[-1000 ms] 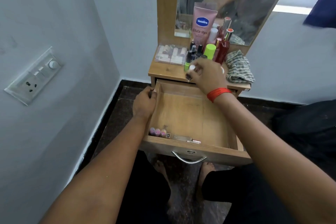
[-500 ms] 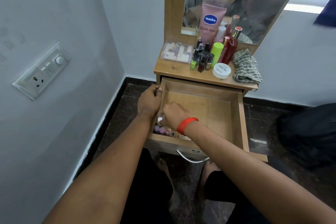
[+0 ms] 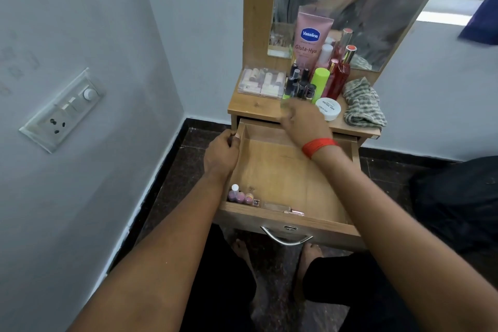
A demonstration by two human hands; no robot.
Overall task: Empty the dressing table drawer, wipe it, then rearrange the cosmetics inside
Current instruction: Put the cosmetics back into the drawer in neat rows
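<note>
Nail polish bottles (image 3: 299,83) stand upright behind the drawer (image 3: 285,178), just beyond the right hand (image 3: 304,121), its grip too blurred to judge; the left hand (image 3: 221,155) clamps the drawer's wall.

The light-brown wooden drawer (image 3: 283,170) has a plain, pale grain. The small round bottles (image 3: 239,197) inside it are purple and pink, one with a white cap. The tall pink plastic tube (image 3: 310,43) carries a blue oval logo. Beside it are a lime-green cylindrical bottle (image 3: 319,81), a dark red glass bottle (image 3: 340,81) and a white round jar (image 3: 328,109). The crumpled cloth (image 3: 362,102) is checked green and white. The thread wristband (image 3: 318,146) is red.
</note>
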